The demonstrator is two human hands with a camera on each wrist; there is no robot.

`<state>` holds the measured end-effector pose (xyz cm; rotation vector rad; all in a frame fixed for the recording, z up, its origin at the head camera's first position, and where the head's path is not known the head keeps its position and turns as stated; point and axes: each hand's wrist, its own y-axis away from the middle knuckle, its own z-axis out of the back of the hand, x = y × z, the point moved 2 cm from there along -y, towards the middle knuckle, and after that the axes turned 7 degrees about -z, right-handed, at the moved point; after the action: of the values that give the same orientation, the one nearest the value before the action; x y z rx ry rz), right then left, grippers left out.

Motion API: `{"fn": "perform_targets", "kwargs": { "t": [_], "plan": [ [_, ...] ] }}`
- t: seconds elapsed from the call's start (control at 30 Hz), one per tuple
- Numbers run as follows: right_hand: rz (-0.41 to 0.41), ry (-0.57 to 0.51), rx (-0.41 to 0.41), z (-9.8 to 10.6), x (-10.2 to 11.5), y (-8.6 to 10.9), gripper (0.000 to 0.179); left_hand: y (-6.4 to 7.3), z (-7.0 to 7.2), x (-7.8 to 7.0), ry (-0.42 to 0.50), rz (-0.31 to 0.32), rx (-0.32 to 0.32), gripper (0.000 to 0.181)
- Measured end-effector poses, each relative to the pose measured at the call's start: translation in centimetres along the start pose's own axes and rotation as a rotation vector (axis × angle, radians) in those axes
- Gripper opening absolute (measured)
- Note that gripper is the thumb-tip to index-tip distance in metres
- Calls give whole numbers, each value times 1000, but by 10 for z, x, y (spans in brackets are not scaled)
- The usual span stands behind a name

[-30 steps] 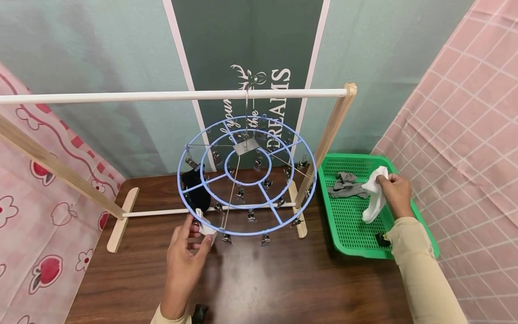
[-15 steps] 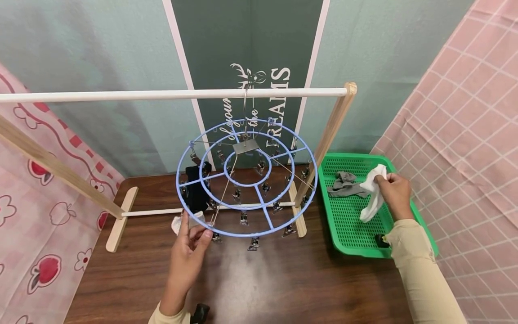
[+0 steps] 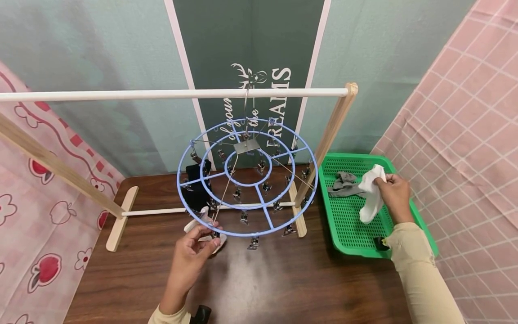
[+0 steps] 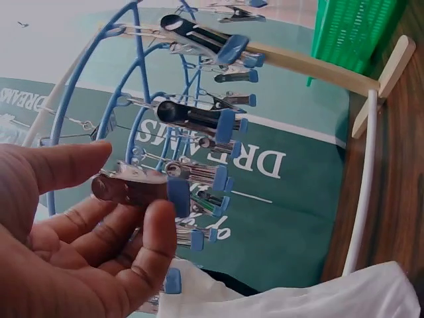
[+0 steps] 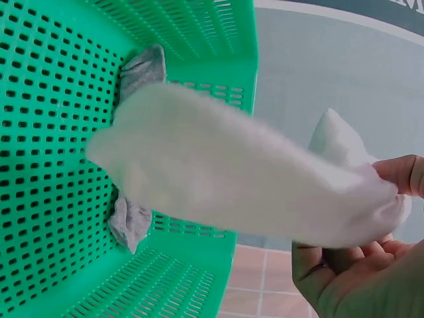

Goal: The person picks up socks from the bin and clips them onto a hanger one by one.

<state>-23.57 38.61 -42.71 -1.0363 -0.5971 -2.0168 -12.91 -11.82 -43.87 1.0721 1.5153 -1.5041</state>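
My right hand pinches a white sock by one end; it dangles over the green basket. In the right wrist view, the thumb and fingers grip bunched fabric. A round blue clip hanger hangs by its hook. At its near left rim, my left hand has curled fingers around a metal clip with blue tips; how firmly they press it is unclear. Beside that hand hangs another white sock, partly hidden by hand and rim. A black sock hangs farther back on the left.
Grey socks lie in the basket. The hanger's hook sits on the white rail of a wooden stand. Several other clips dangle around the rings. Below is a brown wooden table, with curtains on three sides.
The hanger has turned slightly, its near-left clips shifting left. My left hand has moved from the hanging white sock and rim to a neighbouring clip. My right hand stays over the basket, still pinching its sock.
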Motion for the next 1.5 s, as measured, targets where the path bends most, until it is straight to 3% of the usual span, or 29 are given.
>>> {"fn": "perform_targets", "kwargs": {
  "t": [0.13, 0.3, 0.4, 0.53, 0.7, 0.87, 0.97, 1.33, 1.5],
  "plan": [
    [10, -7, 18, -1, 1, 2, 39, 1, -2, -1, -20, 38, -38, 16],
    [23, -63, 59, 1, 0, 5, 45, 1, -2, -2, -16, 7, -20, 17],
    [16, -126, 86, 2, 0, 7, 35, 2, -3, -2, -19, -22, -1, 21],
    [24, -179, 101, 4, 1, 9, 9, 3, -4, -2, -43, -44, 2, 25],
    [109, -187, 91, 2, 4, 12, 9, 3, -4, -2, -65, -35, -5, 26],
    [299, -180, 129, 7, 26, 38, 7, 4, -4, -2, -118, -67, 27, 28],
    [365, -190, 130, 9, 37, 51, 6, 3, -4, -2, -119, -88, 40, 29],
    [351, -281, 84, 4, 20, 40, 11, 4, -4, -1, -67, -53, 17, 24],
    [396, -291, 95, 6, 29, 50, 17, 4, -3, -1, -59, -17, 9, 23]
  ]
}}
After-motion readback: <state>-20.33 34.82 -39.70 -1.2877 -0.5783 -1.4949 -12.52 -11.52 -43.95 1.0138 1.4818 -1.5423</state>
